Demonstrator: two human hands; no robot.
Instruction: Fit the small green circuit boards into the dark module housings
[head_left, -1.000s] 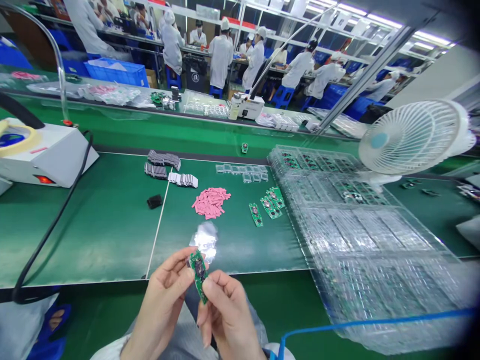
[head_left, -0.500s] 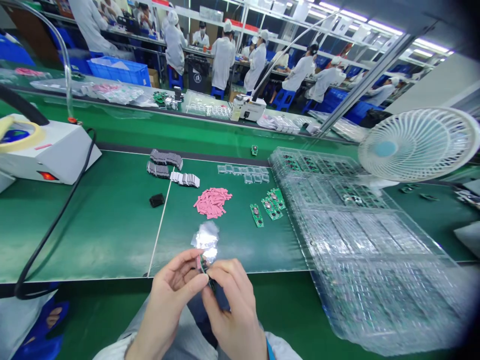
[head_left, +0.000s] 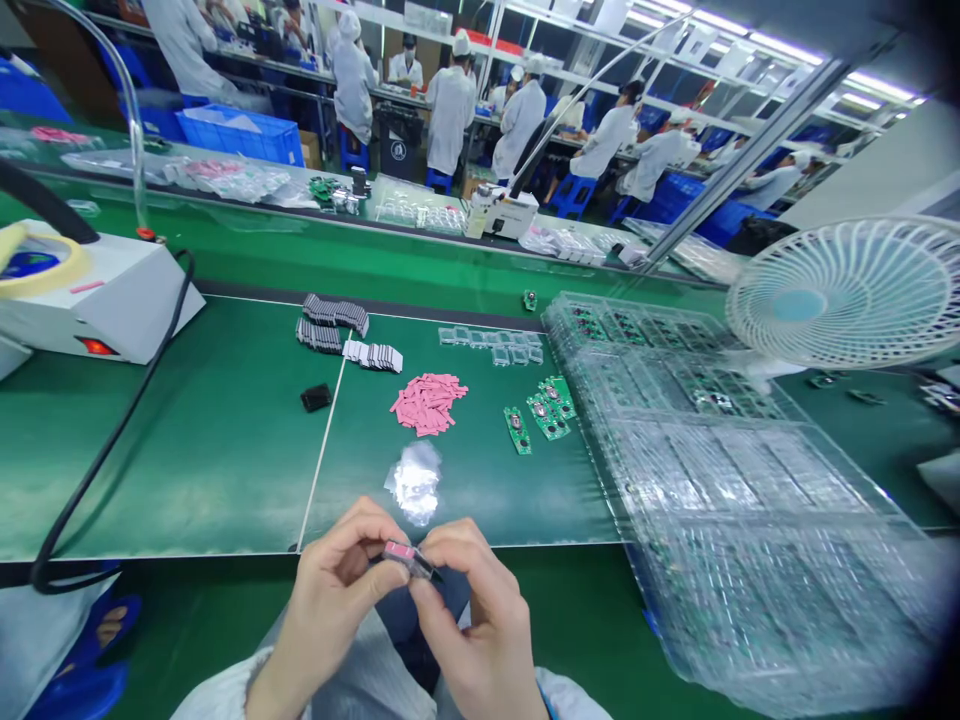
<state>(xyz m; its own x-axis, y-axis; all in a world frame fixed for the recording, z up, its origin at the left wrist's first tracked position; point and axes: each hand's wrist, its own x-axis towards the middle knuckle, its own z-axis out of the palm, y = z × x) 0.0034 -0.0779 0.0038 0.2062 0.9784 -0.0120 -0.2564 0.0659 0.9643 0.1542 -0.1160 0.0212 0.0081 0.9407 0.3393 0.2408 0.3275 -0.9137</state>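
Note:
Between my two hands, just off the table's front edge, is a small dark-edged electronic module with a pink strip (head_left: 400, 551) on its face. My left hand (head_left: 341, 580) pinches its left end between thumb and fingers. The right end is pinched by my right hand (head_left: 476, 600), whose fingertips cover part of it. Right beyond my fingers lies a pile of shiny clear film pieces (head_left: 417, 482). Farther back is a heap of pink strips (head_left: 429, 403). Several green circuit boards (head_left: 549, 410) rest to the right of the heap.
Stacked clear trays (head_left: 720, 480) with boards fill the right, beside a white fan (head_left: 840, 295). Rows of grey-edged pieces (head_left: 330, 318), small clear frames (head_left: 491, 342) and a black part (head_left: 316, 398) lie farther back. A white machine (head_left: 97, 300) with a black cable stands left.
The module has been tilted in my fingers, so its pink strip now faces up and lies more level. Both hands stay close together in nearly the same place.

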